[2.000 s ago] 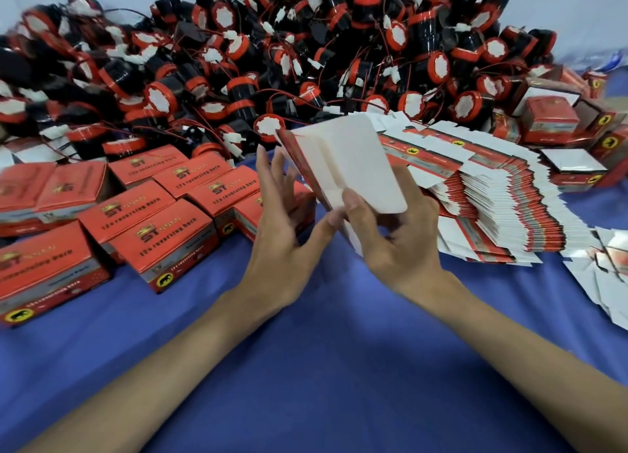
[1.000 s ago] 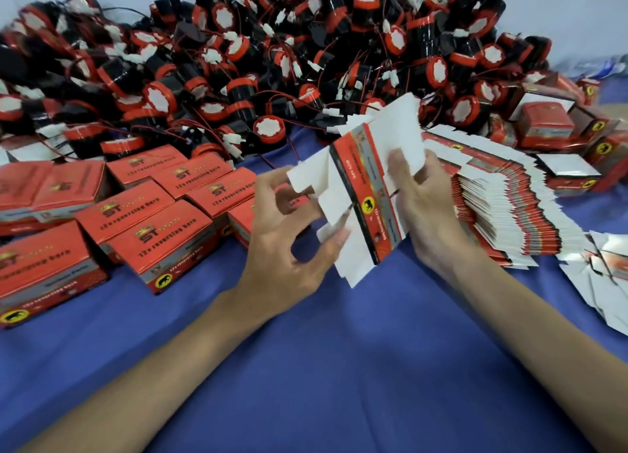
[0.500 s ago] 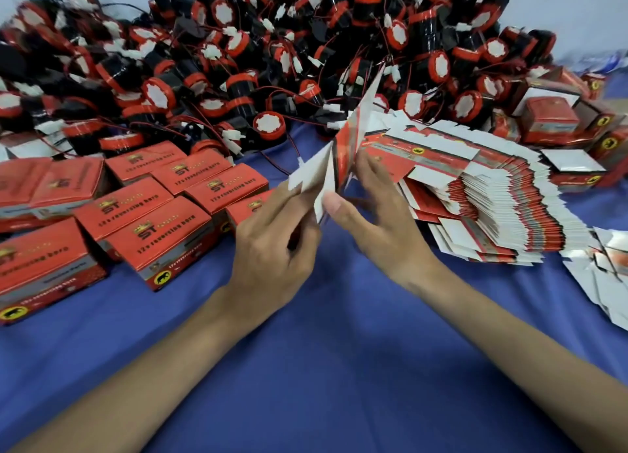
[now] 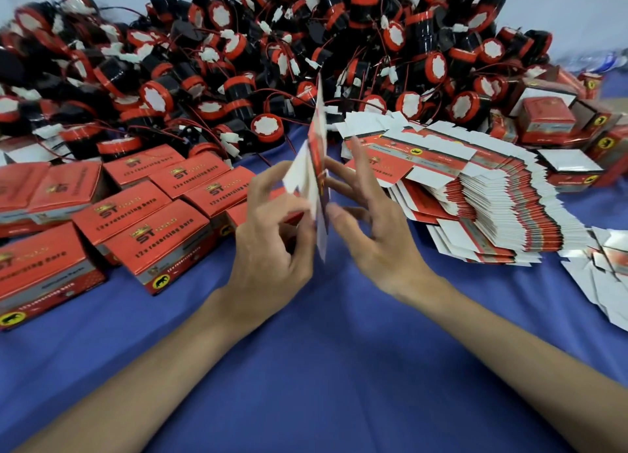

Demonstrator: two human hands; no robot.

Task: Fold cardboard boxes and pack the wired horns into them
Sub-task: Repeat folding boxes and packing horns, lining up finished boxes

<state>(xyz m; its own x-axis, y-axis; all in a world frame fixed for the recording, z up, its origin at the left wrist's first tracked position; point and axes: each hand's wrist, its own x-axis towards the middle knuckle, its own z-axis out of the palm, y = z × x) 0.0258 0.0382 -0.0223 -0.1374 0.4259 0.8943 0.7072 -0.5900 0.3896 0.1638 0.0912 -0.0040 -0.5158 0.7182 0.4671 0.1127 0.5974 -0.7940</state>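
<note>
A flat red-and-white cardboard box blank [image 4: 317,167] stands edge-on to me above the blue cloth, held between both hands. My left hand [image 4: 272,241] pinches its lower left side with thumb and fingers. My right hand [image 4: 377,228] holds the right side, thumb on the lower edge and fingers spread behind it. A stack of flat box blanks [image 4: 475,194] lies to the right. A big heap of black-and-red wired horns [image 4: 272,61] fills the back of the table.
Several closed red boxes [image 4: 142,221] stand in rows at the left. More folded boxes [image 4: 547,119] sit at the back right. Loose white blanks [image 4: 608,275] lie at the right edge. Bare blue cloth [image 4: 306,367] stretches under my forearms.
The blank has turned from showing its white face, then its red printed side, to standing edge-on. Both hands have closed in on it, and it has risen slightly.
</note>
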